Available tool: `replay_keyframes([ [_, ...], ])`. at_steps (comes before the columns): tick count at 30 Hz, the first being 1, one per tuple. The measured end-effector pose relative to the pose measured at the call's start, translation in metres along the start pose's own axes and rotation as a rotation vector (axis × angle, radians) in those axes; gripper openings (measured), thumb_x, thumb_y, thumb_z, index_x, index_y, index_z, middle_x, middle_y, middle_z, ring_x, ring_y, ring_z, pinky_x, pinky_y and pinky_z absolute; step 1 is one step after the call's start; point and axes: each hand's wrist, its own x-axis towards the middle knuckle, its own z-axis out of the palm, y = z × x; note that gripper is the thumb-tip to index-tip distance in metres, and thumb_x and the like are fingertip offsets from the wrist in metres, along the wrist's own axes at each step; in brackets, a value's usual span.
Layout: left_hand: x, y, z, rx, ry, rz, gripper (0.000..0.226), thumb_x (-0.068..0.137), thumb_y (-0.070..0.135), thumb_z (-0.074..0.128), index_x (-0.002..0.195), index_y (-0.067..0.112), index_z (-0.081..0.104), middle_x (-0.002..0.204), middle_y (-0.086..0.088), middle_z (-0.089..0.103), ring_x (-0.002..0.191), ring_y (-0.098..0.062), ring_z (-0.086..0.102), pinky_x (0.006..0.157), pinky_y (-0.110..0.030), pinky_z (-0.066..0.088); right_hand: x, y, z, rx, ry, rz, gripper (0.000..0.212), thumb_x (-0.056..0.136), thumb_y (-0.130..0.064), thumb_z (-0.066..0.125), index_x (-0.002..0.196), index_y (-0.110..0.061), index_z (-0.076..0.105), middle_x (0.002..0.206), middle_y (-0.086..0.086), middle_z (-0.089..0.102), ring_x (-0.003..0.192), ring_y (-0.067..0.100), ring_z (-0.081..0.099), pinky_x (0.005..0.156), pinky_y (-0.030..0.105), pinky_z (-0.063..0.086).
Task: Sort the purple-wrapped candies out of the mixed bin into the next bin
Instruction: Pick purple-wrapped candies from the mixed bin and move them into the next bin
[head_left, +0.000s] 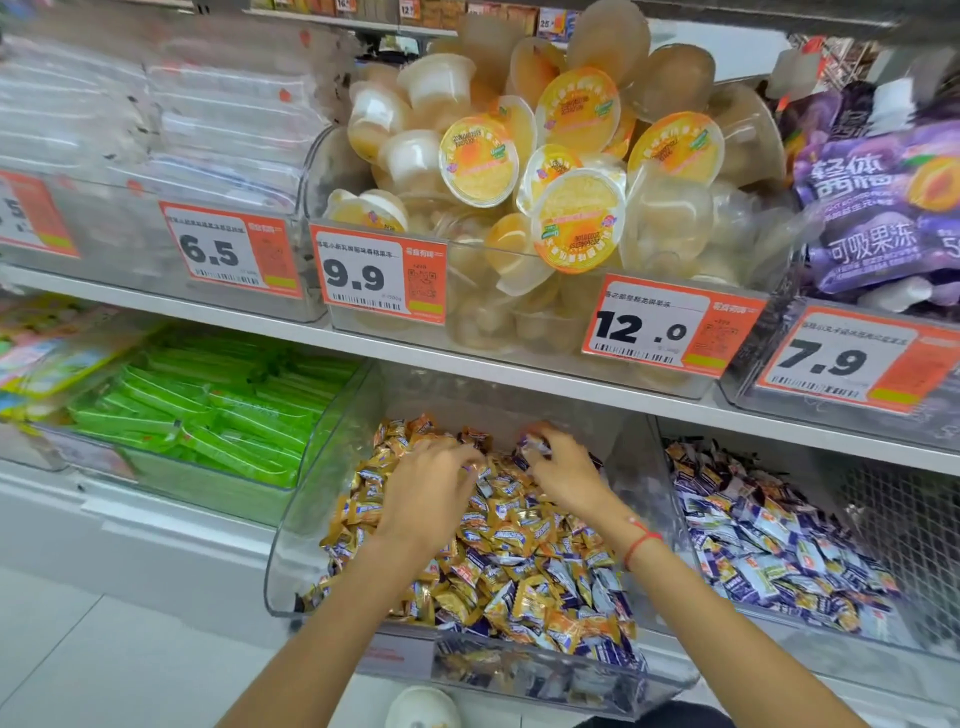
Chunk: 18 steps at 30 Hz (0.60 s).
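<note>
**Purple among gold: both hands deep in the mixed bin**

Gold and purple wrappers lie jumbled in the clear plastic mixed bin (291, 525) at lower centre of the frame, which is why both hands are working at the back of the heap rather than lifting from the top. The right hand (563, 475) has its fingers curled around a small bunch of purple-wrapped candies (532, 446), gathering several for one trip, it seems. The left hand (428, 491) lies palm down on the pile with fingers bent into the wrappers; whether it pinches a candy I cannot tell. The next bin (670, 499), at lower right just beside the mixed one, already holds mostly purple and white pieces, so it is a short carry across the shared wall. That wall and the shelf edge (519, 376) close overhead are what stand in the way: the hand must lift out low. Above, centre frame, jelly cups (576, 156) are heaped high; green packets (223, 410) fill the bin at left
</note>
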Motion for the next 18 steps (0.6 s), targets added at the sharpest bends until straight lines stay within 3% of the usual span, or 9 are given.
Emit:
replay_keyframes([
  [2, 0.019, 0.009, 0.013, 0.1, -0.14, 0.055, 0.03, 0.098, 0.023, 0.048, 0.126, 0.028, 0.058, 0.123, 0.001, 0.059, 0.119, -0.02, 0.047, 0.09, -0.034, 0.044, -0.016, -0.006, -0.015, 0.239, -0.001, 0.105, 0.022, 0.1, -0.009, 0.039, 0.115, -0.015, 0.054, 0.101, 0.006, 0.057, 0.067, 0.019, 0.058, 0.06, 0.036, 0.051],
  [5, 0.032, 0.011, 0.034, 0.462, -0.427, 0.072, 0.034, 0.099, 0.033, 0.043, 0.13, 0.023, 0.055, 0.131, -0.004, 0.054, 0.128, -0.023, 0.039, 0.105, -0.038, 0.03, -0.044, -0.015, -0.041, 0.667, -0.011, 0.287, 0.023, 0.1, -0.004, 0.036, 0.097, -0.015, 0.057, 0.099, 0.004, 0.05, 0.064, 0.015, 0.049, 0.056, 0.027, 0.045],
  [7, 0.033, 0.011, 0.04, 0.57, -0.472, 0.052, 0.035, 0.098, 0.038, 0.044, 0.125, 0.02, 0.057, 0.129, -0.003, 0.055, 0.128, -0.023, 0.039, 0.109, -0.039, 0.024, -0.058, -0.013, -0.053, 0.857, -0.076, 0.31, 0.016, 0.098, -0.008, 0.042, 0.102, -0.011, 0.057, 0.102, 0.004, 0.048, 0.068, 0.016, 0.049, 0.057, 0.027, 0.045],
  [9, 0.03, 0.012, 0.038, 0.56, -0.416, 0.039, 0.028, 0.095, 0.032, 0.052, 0.118, 0.018, 0.061, 0.12, -0.004, 0.06, 0.123, -0.022, 0.044, 0.107, -0.038, 0.026, -0.064, -0.009, -0.058, 0.877, -0.119, 0.316, 0.017, 0.096, -0.016, 0.053, 0.111, -0.009, 0.055, 0.112, 0.002, 0.049, 0.069, 0.015, 0.047, 0.058, 0.025, 0.046],
  [11, 0.023, 0.012, 0.03, 0.491, -0.32, 0.048, 0.019, 0.094, 0.021, 0.056, 0.111, 0.019, 0.065, 0.111, -0.004, 0.063, 0.114, -0.022, 0.051, 0.101, -0.034, 0.033, -0.063, -0.006, -0.053, 0.725, -0.133, 0.32, 0.014, 0.094, -0.021, 0.059, 0.103, -0.011, 0.056, 0.107, -0.001, 0.051, 0.068, 0.012, 0.046, 0.057, 0.023, 0.044],
  [13, 0.011, 0.01, 0.017, 0.324, -0.208, 0.039, 0.019, 0.095, 0.021, 0.055, 0.11, 0.026, 0.066, 0.11, 0.0, 0.065, 0.108, -0.02, 0.056, 0.089, -0.03, 0.041, -0.057, -0.007, -0.043, 0.536, -0.136, 0.302, 0.004, 0.098, -0.018, 0.052, 0.098, -0.015, 0.053, 0.093, -0.001, 0.052, 0.066, 0.011, 0.048, 0.055, 0.021, 0.042],
  [15, -0.006, 0.004, 0.003, 0.105, -0.034, 0.008, 0.019, 0.095, 0.026, 0.056, 0.108, 0.03, 0.068, 0.109, 0.007, 0.068, 0.099, -0.016, 0.061, 0.073, -0.026, 0.045, -0.05, 0.0, -0.03, 0.23, -0.124, 0.264, 0.013, 0.1, -0.013, 0.042, 0.109, -0.017, 0.051, 0.085, 0.0, 0.052, 0.06, 0.011, 0.048, 0.05, 0.021, 0.039],
  [16, -0.016, 0.001, -0.004, 0.004, 0.041, -0.026, 0.018, 0.094, 0.028, 0.058, 0.108, 0.031, 0.069, 0.107, 0.01, 0.069, 0.093, -0.014, 0.063, 0.066, -0.024, 0.043, -0.045, 0.008, -0.023, 0.026, -0.117, 0.229, 0.022, 0.1, -0.011, 0.039, 0.119, -0.015, 0.049, 0.087, 0.002, 0.053, 0.061, 0.013, 0.05, 0.052, 0.024, 0.039],
  [18, -0.036, -0.004, -0.018, -0.136, 0.123, -0.122, 0.018, 0.092, 0.031, 0.06, 0.108, 0.033, 0.069, 0.102, 0.013, 0.07, 0.082, -0.01, 0.063, 0.057, -0.02, 0.038, -0.04, 0.017, -0.012, -0.395, -0.082, 0.186, 0.035, 0.098, -0.009, 0.038, 0.133, -0.009, 0.04, 0.115, 0.012, 0.053, 0.093, 0.027, 0.059, 0.074, 0.034, 0.045],
])
